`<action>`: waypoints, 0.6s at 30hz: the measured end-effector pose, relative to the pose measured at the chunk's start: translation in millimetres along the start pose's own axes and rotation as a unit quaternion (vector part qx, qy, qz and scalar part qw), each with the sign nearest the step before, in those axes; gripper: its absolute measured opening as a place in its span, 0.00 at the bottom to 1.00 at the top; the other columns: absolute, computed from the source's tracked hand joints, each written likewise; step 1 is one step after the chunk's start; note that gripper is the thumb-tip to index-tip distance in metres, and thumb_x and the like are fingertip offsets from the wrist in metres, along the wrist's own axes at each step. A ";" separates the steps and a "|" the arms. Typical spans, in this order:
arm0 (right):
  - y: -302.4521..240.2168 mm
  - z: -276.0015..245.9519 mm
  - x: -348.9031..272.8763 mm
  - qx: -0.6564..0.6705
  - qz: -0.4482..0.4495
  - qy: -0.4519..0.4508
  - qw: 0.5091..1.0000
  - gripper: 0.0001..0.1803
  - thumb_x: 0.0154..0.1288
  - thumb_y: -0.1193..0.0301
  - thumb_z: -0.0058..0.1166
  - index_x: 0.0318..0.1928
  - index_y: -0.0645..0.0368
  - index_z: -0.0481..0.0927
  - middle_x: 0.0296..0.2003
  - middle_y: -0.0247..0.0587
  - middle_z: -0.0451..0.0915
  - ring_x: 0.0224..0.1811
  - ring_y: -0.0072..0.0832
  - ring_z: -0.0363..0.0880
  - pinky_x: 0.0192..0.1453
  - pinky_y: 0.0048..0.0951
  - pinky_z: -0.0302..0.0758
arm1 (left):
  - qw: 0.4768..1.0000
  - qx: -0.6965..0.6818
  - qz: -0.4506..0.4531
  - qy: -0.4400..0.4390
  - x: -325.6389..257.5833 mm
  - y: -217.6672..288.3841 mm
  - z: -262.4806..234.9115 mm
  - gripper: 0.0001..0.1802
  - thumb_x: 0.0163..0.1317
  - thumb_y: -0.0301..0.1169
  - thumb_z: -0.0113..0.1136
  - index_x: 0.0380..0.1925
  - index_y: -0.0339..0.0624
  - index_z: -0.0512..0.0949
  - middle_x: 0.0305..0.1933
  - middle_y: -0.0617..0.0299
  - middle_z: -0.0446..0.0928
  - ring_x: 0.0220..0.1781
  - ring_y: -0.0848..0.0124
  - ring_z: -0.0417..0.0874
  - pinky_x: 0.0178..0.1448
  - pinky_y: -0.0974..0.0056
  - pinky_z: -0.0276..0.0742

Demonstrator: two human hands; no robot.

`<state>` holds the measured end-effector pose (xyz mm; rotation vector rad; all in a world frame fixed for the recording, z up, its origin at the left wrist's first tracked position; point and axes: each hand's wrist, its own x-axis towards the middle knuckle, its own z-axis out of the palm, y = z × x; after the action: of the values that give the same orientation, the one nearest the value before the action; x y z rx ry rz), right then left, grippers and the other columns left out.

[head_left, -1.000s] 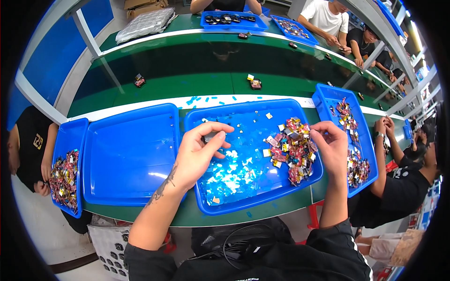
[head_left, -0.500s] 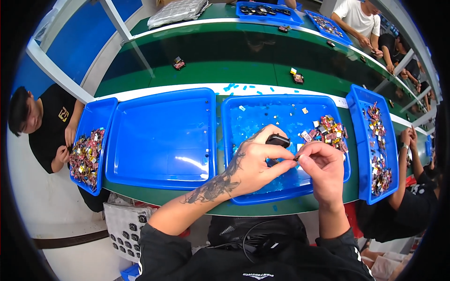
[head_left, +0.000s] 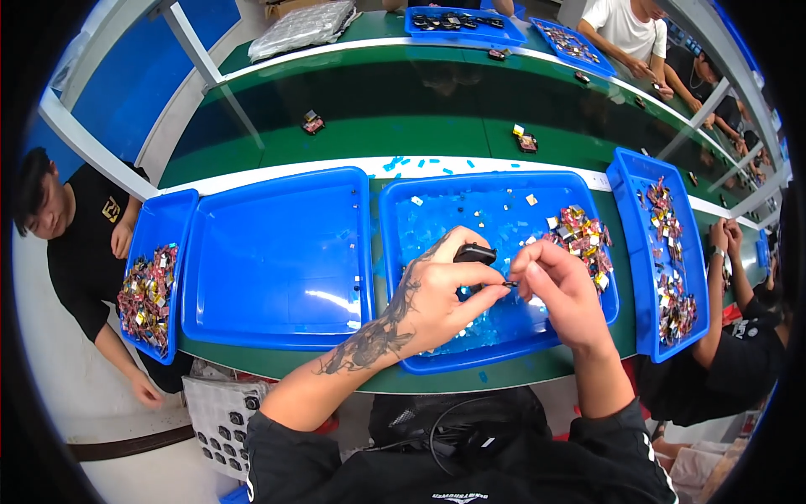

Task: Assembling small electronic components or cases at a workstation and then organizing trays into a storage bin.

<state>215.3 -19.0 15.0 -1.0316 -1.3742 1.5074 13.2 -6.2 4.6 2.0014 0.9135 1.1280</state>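
Observation:
My left hand (head_left: 457, 290), tattooed up the forearm, is curled over the blue tray (head_left: 504, 361) in front of me. Tucked in its fingers is a glossy black plastic housing (head_left: 476, 253). Its thumb and forefinger pinch a tiny dark piece (head_left: 510, 286), too small to name. Close against that piece, the bent fingertips of my right hand (head_left: 562, 290) are drawn together; whatever is between them is hidden. Beyond my right hand, inside the tray, lies a heap of small pink, yellow and silver electronic parts (head_left: 585, 239). Blue film scraps (head_left: 428, 244) cover much of the tray floor.
Left of my tray is a large blue tray (head_left: 273, 252) with a few specks. Narrow trays of parts stand at far left (head_left: 149, 307) and right (head_left: 663, 252). Small assemblies (head_left: 526, 141) sit on the green bench beyond the white ledge. Co-workers (head_left: 84, 227) work on both sides.
My right fingertips have loosened and drawn slightly apart from my left finger and thumb. The left co-worker's one hand has dropped below the narrow tray. The whole view has shifted a little.

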 end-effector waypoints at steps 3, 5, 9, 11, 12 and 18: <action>-6.4 2.5 -7.3 -0.021 -0.012 0.018 1.000 0.04 0.68 0.75 0.54 0.39 0.63 0.76 0.34 0.28 0.75 0.36 0.11 0.70 0.42 0.17 0.69 | 1.000 -0.015 -0.018 -0.007 -0.2 -1.4 0.9 0.07 0.51 0.26 0.71 0.31 0.40 0.85 0.41 0.56 0.75 0.40 0.66 0.81 0.42 0.64 0.77; -5.7 -2.6 -9.5 -0.044 -0.009 0.005 0.999 0.04 0.68 0.76 0.54 0.38 0.64 0.77 0.34 0.28 0.76 0.35 0.11 0.71 0.41 0.17 0.69 | 1.000 -0.013 -0.021 -0.013 -0.1 -0.6 1.8 0.07 0.51 0.26 0.71 0.31 0.40 0.85 0.41 0.56 0.75 0.41 0.66 0.81 0.43 0.64 0.77; -4.3 -13.5 2.9 0.057 0.073 -0.094 0.991 0.06 0.66 0.72 0.55 0.34 0.62 0.77 0.28 0.25 0.74 0.32 0.12 0.70 0.38 0.17 0.67 | 0.999 0.033 0.011 -0.033 0.1 2.0 0.2 0.07 0.52 0.25 0.71 0.32 0.40 0.84 0.42 0.55 0.75 0.41 0.64 0.82 0.43 0.63 0.78; -0.3 -10.9 6.6 0.080 0.106 -0.089 0.987 0.07 0.67 0.71 0.54 0.34 0.61 0.77 0.27 0.26 0.74 0.32 0.13 0.70 0.38 0.18 0.67 | 0.998 0.049 0.001 -0.038 1.1 5.7 0.1 0.07 0.51 0.25 0.71 0.32 0.40 0.84 0.44 0.54 0.76 0.42 0.62 0.82 0.44 0.61 0.79; 1.7 -8.3 7.6 0.104 0.139 -0.088 0.981 0.08 0.67 0.69 0.54 0.34 0.61 0.77 0.27 0.26 0.74 0.32 0.13 0.69 0.37 0.18 0.67 | 0.998 0.047 0.003 -0.040 0.8 5.8 1.3 0.07 0.51 0.25 0.71 0.32 0.40 0.84 0.44 0.54 0.76 0.42 0.62 0.82 0.44 0.61 0.79; -9.1 1.6 -3.9 0.033 0.030 -0.019 0.999 0.08 0.71 0.70 0.52 0.35 0.61 0.76 0.32 0.28 0.74 0.32 0.13 0.69 0.37 0.18 0.69 | 0.999 -0.010 -0.028 -0.032 0.3 0.6 -0.5 0.07 0.52 0.25 0.71 0.31 0.37 0.83 0.41 0.56 0.75 0.40 0.67 0.80 0.41 0.66 0.77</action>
<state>215.5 -22.7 24.3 -1.0166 -1.3214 1.6134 13.1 -6.2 5.4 1.9723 0.9147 1.0323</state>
